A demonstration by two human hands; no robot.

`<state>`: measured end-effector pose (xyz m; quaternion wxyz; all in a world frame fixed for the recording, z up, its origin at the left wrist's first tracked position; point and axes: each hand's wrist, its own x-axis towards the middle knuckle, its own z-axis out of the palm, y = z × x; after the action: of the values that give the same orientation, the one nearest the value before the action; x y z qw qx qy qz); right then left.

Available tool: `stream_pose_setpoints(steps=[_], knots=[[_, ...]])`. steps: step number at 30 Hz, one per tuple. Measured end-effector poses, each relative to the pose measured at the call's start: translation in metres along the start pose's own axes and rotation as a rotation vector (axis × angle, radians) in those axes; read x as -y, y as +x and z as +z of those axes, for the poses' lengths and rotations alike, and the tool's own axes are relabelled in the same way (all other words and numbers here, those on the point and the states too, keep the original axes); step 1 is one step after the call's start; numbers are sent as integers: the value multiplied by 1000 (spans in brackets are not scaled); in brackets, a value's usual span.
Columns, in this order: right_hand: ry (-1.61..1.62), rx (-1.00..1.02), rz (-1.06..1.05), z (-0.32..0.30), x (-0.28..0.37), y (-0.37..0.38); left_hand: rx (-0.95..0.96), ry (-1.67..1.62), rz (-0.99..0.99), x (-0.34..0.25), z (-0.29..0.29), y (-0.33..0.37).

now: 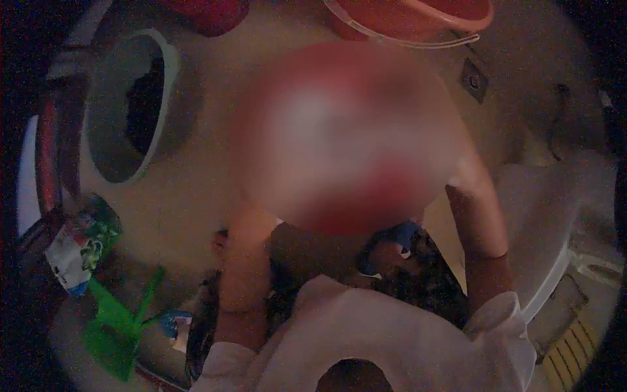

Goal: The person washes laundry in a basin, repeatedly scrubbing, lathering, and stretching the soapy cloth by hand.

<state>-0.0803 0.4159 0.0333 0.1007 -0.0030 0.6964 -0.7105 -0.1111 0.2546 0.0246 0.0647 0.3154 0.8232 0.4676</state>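
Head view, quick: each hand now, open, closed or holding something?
Left hand: cannot tell; the bare left forearm runs into heavy blur.
Right hand: cannot tell; the bare right forearm runs into that same blur.

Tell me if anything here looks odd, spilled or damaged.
Nothing plainly stands out as spilled or damaged; the tub and what shows of the bucket look ordinary. The only oddity is the blur mid-picture: it hides both hands and whatever they touch, so I can't judge there.

Floor (pixel 166 215) leaves passage beside the pale tub (pixel 108 124); an orange bucket (pixel 382 19) blocks ahead.
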Motion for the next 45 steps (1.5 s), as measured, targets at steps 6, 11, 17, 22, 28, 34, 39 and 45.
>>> stream_pose_setpoints(steps=[6, 11, 17, 22, 28, 34, 39, 45], knots=[[81, 168, -4, -29, -8, -20, -128, -331, -197, -28, 4, 10], [-78, 177, -218, -38, -18, -28, -348, -410, -119, -57, 8, 5], [277, 59, -49, 20, -13, -36, -590, -646, -226, -14, -1, -41], [25, -229, -155, 80, -43, -9, -451, -505, -236, 58, 2, -72], [-1354, -123, -533, 92, -67, -2, -139, -1672, -533, 90, 57, -89], [-1191, -79, -553, 81, -74, 12, -128, -1333, -625, 91, 77, -76], [-1081, -309, -435, 48, -68, 34, -212, -1291, -762, 81, 66, -52], [-1416, -211, -321, 30, -90, 29, -54, -538, -352, 92, 85, -49]])
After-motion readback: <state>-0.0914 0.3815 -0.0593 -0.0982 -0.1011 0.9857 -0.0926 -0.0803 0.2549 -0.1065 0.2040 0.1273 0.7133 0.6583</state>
